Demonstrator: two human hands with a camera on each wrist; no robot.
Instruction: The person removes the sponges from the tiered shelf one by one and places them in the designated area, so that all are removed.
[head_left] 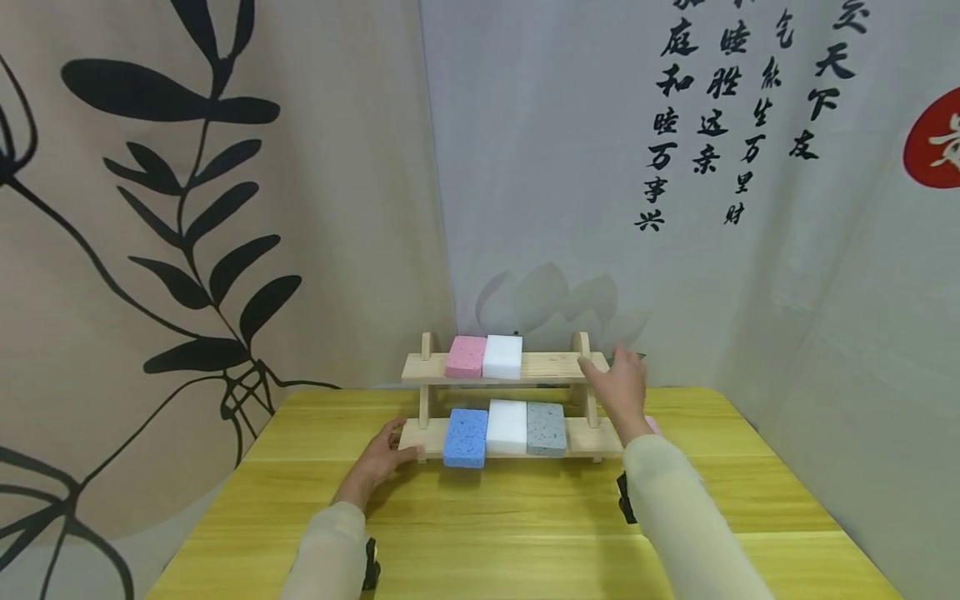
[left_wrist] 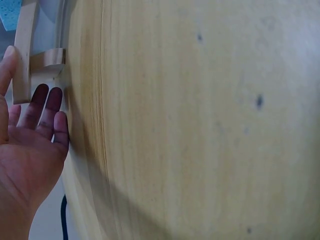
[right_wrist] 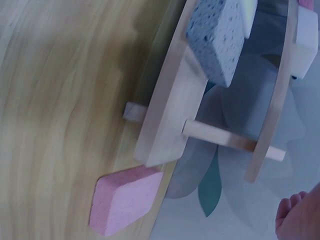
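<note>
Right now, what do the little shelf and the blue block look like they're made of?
The shelf: probably pale, smooth wood, since faint grain shows. The blue block: matte, perhaps sponge or foam, because dark speckles dot its surface; which one, I can't tell.

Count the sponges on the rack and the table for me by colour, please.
Pink sponges: 2, one on the upper shelf, one on the table
White sponges: 2, one on the upper shelf, one on the lower shelf
Blue sponge: 1
Grey sponge: 1
Total: 6 sponges
</note>
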